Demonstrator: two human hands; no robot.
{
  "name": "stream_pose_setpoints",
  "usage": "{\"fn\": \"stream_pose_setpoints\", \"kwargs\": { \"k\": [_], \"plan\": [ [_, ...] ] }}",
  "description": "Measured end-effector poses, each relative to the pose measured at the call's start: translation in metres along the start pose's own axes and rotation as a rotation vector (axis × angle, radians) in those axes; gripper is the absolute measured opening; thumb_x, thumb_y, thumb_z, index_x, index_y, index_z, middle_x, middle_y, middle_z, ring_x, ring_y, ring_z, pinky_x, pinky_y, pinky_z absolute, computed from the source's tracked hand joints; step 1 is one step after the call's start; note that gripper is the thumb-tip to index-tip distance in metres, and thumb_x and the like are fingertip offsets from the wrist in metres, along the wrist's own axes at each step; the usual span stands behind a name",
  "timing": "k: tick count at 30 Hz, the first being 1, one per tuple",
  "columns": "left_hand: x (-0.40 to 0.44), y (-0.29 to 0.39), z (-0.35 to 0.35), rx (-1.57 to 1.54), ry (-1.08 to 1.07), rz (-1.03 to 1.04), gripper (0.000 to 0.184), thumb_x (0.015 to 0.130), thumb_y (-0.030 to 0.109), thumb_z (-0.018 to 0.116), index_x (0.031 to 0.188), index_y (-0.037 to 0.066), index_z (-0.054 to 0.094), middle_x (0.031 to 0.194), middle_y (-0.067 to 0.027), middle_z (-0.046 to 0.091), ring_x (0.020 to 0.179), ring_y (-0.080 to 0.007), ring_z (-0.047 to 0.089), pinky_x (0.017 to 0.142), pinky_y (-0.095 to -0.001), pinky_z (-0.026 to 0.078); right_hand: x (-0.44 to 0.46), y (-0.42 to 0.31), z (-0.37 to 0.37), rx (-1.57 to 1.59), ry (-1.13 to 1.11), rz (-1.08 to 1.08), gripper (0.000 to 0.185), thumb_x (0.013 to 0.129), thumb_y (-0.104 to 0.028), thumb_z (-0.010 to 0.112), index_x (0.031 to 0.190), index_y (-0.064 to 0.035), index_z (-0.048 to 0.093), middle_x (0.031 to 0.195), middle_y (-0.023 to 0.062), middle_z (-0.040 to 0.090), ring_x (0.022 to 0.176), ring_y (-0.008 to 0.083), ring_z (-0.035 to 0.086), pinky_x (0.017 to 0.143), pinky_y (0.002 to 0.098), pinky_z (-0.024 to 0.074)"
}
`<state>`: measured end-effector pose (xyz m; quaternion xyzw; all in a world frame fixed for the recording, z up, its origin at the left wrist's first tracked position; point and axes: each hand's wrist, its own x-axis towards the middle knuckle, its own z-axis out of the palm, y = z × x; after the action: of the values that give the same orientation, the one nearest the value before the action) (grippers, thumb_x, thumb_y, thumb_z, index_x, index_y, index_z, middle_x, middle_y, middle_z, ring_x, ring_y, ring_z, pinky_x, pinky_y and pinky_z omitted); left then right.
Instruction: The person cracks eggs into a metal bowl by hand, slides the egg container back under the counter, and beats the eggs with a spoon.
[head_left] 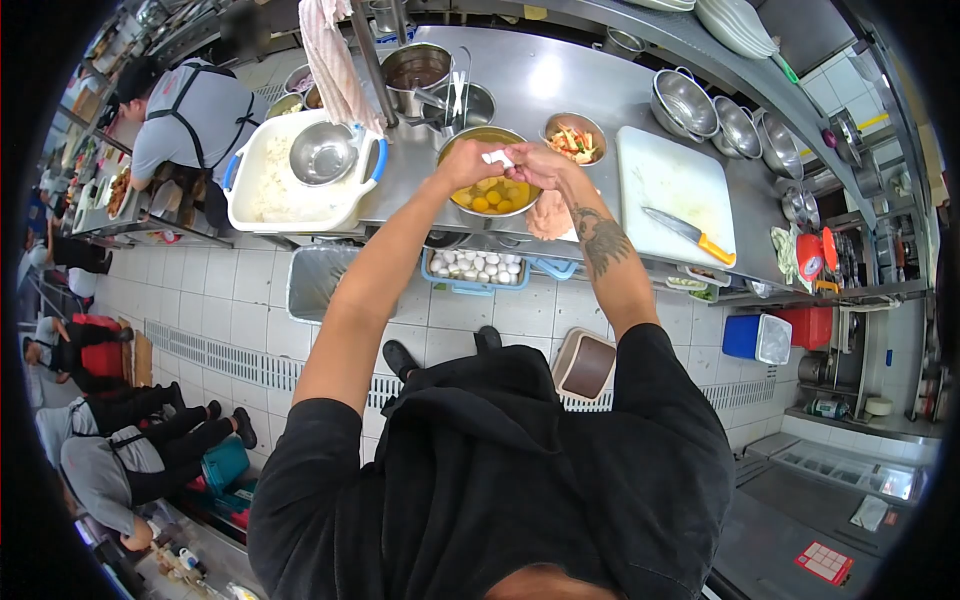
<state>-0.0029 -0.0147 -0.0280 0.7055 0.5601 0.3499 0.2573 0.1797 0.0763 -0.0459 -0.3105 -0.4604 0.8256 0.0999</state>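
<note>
My left hand [465, 164] and my right hand [541, 165] meet above a metal bowl [441, 152] of cracked eggs. Between their closed fingers is a white eggshell [497, 157], gripped from both sides. Several whole yolks [493, 197] lie in the clear egg white below. Just right of the bowl, a crumpled pinkish cloth [550, 216] rests at the counter's edge under my right forearm. Beneath the counter stands a blue crate [476, 287] with many white eggs [474, 266].
A white cutting board [665, 180] carries a yellow-handled knife [690, 236]. Behind my right hand sits a bowl of cut vegetables [574, 138]. Metal pots [418, 78] stand back left, beside a white tub [245, 185]. A co-worker [200, 110] stands at the left.
</note>
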Motion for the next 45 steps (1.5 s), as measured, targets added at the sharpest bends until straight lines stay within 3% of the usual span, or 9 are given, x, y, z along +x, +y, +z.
{"fn": "stream_pose_setpoints", "kwargs": {
  "k": [10,16,26,31,32,34,38,42,45],
  "plan": [
    [-0.004,-0.022,0.004,0.017,0.036,0.005,0.039,0.072,0.020,0.071,0.111,0.015,0.070,0.093,-0.0173,0.069,0.081,-0.0319,0.067,0.077,-0.0364,0.054,0.009,-0.001,-0.004,-0.262,-0.031,0.021,0.025,0.100,-0.016,0.048,0.118,-0.0008,0.055,0.084,0.0033,0.055,0.068,0.0109,0.051,0.061,0.0252,0.0464],
    [-0.004,-0.021,-0.001,0.256,0.124,0.301,0.043,0.074,0.015,0.071,0.117,0.017,0.067,0.099,-0.0132,0.068,0.087,-0.0318,0.066,0.075,-0.0386,0.055,-0.021,-0.028,0.036,-1.438,0.319,-0.417,0.031,0.087,-0.025,0.066,0.108,-0.0018,0.063,0.100,0.0136,0.068,0.091,0.0269,0.064,0.078,0.0402,0.0490],
    [-0.125,0.050,-0.140,0.309,0.252,0.185,0.046,0.075,0.022,0.076,0.119,0.017,0.065,0.101,-0.0124,0.068,0.087,-0.0300,0.067,0.075,-0.0374,0.055,-0.020,-0.018,0.195,-0.345,-0.009,-0.440,0.029,0.089,-0.018,0.064,0.117,-0.0090,0.061,0.089,-0.0018,0.064,0.074,0.0043,0.058,0.056,0.0186,0.0425],
    [-0.250,0.032,-0.204,0.278,0.355,-0.241,0.068,0.069,0.024,0.084,0.129,0.006,0.057,0.110,-0.0079,0.069,0.100,-0.0199,0.063,0.090,-0.0335,0.048,0.057,0.045,0.305,-0.381,-0.142,-0.204,0.056,0.087,-0.030,0.068,0.131,-0.0037,0.049,0.103,0.0098,0.067,0.092,0.0179,0.064,0.071,0.0294,0.0508],
    [-0.273,0.015,-0.211,0.355,0.402,-0.268,0.066,0.072,0.022,0.083,0.130,0.006,0.057,0.105,-0.0074,0.069,0.084,-0.0151,0.064,0.077,-0.0293,0.051,0.105,0.093,0.313,-0.751,0.022,-0.648,0.066,0.085,-0.036,0.069,0.133,0.0017,0.045,0.112,0.0183,0.065,0.103,0.0298,0.062,0.085,0.0389,0.0500],
    [-0.300,-0.006,-0.212,0.213,0.479,-0.553,0.047,0.086,0.022,0.071,0.129,0.007,0.058,0.098,-0.0063,0.069,0.053,-0.0062,0.053,0.044,-0.0226,0.042,0.111,0.110,0.327,-0.916,0.042,-0.561,0.067,0.083,-0.033,0.070,0.133,0.0045,0.045,0.118,0.0280,0.059,0.113,0.0369,0.057,0.096,0.0423,0.0443],
    [-0.280,0.007,-0.179,-0.241,0.451,-0.771,0.061,0.099,0.048,0.045,0.145,0.009,0.037,0.113,-0.0149,0.063,0.094,-0.0200,0.062,0.076,-0.0317,0.051,0.061,0.109,0.306,-0.711,-0.248,-0.647,0.059,0.080,-0.022,0.074,0.130,-0.0022,0.050,0.105,0.0163,0.063,0.089,0.0243,0.063,0.078,0.0367,0.0507],
    [-0.214,0.026,-0.116,-0.514,0.143,-0.559,0.069,0.100,0.056,0.027,0.153,0.012,0.017,0.152,-0.0154,0.026,0.137,-0.0248,0.029,0.112,-0.0345,0.023,-0.005,0.097,0.252,-0.420,-0.227,-0.534,0.060,0.072,-0.011,0.079,0.124,-0.0049,0.050,0.105,0.0075,0.060,0.086,0.0135,0.060,0.072,0.0285,0.0514],
    [-0.159,0.031,-0.069,-0.463,0.053,-0.499,0.074,0.098,0.060,0.029,0.150,0.009,0.023,0.135,-0.0181,0.047,0.115,-0.0285,0.054,0.095,-0.0345,0.044,-0.045,0.092,0.196,-0.395,-0.058,-0.503,0.057,0.074,-0.011,0.077,0.123,-0.0061,0.048,0.102,0.0045,0.058,0.089,0.0124,0.060,0.073,0.0280,0.0507]
  ]
}}
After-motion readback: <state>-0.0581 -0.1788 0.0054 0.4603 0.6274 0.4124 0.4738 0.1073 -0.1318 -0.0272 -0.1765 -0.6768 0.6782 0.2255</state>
